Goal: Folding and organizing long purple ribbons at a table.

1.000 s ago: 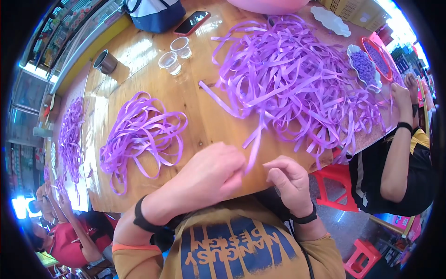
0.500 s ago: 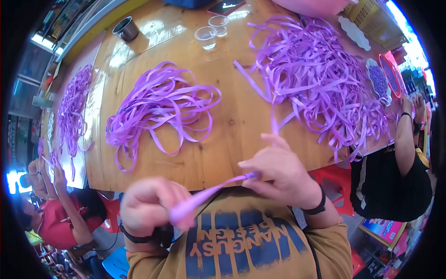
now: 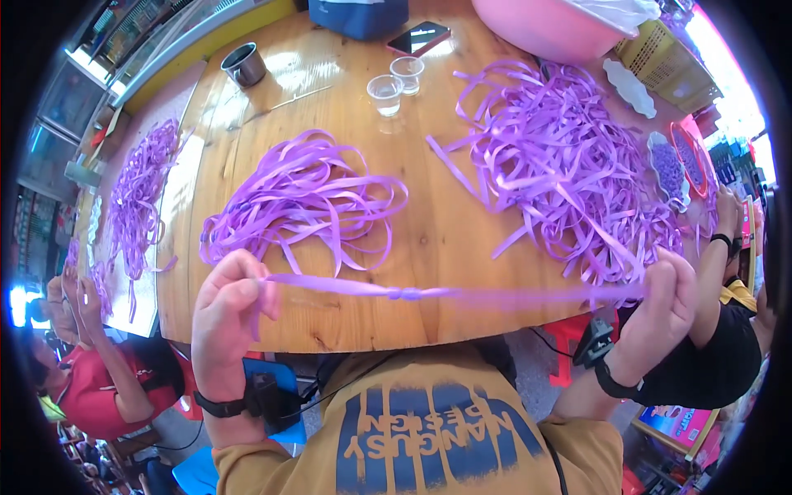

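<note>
A purple ribbon [image 3: 346, 287] stretches nearly level between my two hands, above the near edge of the wooden table. Around its middle is a small cluster that looks like a knot or beads [image 3: 407, 293]. My left hand [image 3: 235, 301] pinches one end, a short tail hanging below the fingers. Toward the other end the ribbon blurs; my right hand [image 3: 660, 301] has its fingers closed on it. Beyond my left hand lies a loose heap of looped ribbons [image 3: 305, 194]. A larger tangled pile of ribbons [image 3: 561, 165] spreads across the table's right side.
Two clear cups [image 3: 385, 95], a metal mug [image 3: 244, 66], a phone [image 3: 419, 38] and a pink basin [image 3: 553, 29] stand toward the back. A scalloped tray of purple beads [image 3: 667, 169] is at right. People sit on both sides; more ribbons [image 3: 140, 198] hang at left.
My hands have moved apart, the right one far out to the right, drawing the ribbon straight. Before, they were close together near my chest with the ribbon slanting between them.
</note>
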A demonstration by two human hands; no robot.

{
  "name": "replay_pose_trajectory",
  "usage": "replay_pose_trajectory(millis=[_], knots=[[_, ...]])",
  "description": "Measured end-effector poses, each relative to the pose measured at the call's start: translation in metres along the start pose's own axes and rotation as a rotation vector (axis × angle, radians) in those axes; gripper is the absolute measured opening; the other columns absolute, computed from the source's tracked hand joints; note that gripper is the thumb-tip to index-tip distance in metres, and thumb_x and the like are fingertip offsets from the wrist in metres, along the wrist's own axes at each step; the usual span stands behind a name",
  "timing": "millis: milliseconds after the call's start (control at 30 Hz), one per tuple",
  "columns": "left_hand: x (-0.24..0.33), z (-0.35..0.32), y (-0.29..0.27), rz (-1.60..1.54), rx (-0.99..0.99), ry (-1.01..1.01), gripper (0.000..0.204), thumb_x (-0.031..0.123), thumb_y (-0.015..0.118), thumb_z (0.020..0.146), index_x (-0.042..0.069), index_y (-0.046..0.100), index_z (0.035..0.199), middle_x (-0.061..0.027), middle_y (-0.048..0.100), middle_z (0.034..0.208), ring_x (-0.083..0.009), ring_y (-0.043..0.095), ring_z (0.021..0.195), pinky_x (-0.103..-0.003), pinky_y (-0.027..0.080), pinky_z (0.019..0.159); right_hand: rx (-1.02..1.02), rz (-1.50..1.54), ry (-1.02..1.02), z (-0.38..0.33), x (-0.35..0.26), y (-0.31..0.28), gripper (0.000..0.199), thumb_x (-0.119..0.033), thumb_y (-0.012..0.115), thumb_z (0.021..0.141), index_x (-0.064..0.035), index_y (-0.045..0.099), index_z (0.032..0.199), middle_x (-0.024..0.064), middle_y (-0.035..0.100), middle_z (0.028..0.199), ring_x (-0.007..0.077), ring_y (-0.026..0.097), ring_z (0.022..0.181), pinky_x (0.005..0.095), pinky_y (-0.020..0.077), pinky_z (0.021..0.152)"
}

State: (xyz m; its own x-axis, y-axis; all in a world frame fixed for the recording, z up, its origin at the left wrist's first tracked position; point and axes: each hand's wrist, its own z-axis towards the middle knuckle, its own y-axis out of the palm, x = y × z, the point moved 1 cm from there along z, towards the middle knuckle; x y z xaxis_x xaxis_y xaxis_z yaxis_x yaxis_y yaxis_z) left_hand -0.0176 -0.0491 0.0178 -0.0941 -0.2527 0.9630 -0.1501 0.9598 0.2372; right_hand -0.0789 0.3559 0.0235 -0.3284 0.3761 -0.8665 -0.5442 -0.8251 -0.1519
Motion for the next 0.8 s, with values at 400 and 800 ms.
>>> replay_pose_trajectory(millis=[400, 800], knots=[[0.017, 0.030, 0.147, 1.111, -0.823, 0.217, 0.011, 0.013, 0.058, 0.081, 0.003, 0.057, 0.085, -0.0113, 0.057, 0.072, -0.0267, 0.058, 0.069, -0.036, 0.045, 0.061, -1.055, 0.552, 0.254, -0.074, -0.026, 0.071, 0.035, -0.015, 0.054, 0.090, 0.0018, 0.048, 0.120, 0.0150, 0.055, 0.102, 0.0245, 0.054, 0.095, 0.0344, 0.0416, 0.086], [0.013, 0.201, 0.098, 1.338, -0.132, 0.619, 0.028, 0.025, 0.060, 0.081, 0.003, 0.061, 0.098, -0.0170, 0.052, 0.115, -0.0297, 0.048, 0.112, -0.037, 0.037, 0.094, -0.823, 0.606, 0.560, -0.062, 0.011, 0.059, 0.012, -0.008, 0.053, 0.091, 0.0002, 0.054, 0.100, 0.0037, 0.060, 0.094, 0.0069, 0.056, 0.082, 0.0212, 0.0457, 0.073]])
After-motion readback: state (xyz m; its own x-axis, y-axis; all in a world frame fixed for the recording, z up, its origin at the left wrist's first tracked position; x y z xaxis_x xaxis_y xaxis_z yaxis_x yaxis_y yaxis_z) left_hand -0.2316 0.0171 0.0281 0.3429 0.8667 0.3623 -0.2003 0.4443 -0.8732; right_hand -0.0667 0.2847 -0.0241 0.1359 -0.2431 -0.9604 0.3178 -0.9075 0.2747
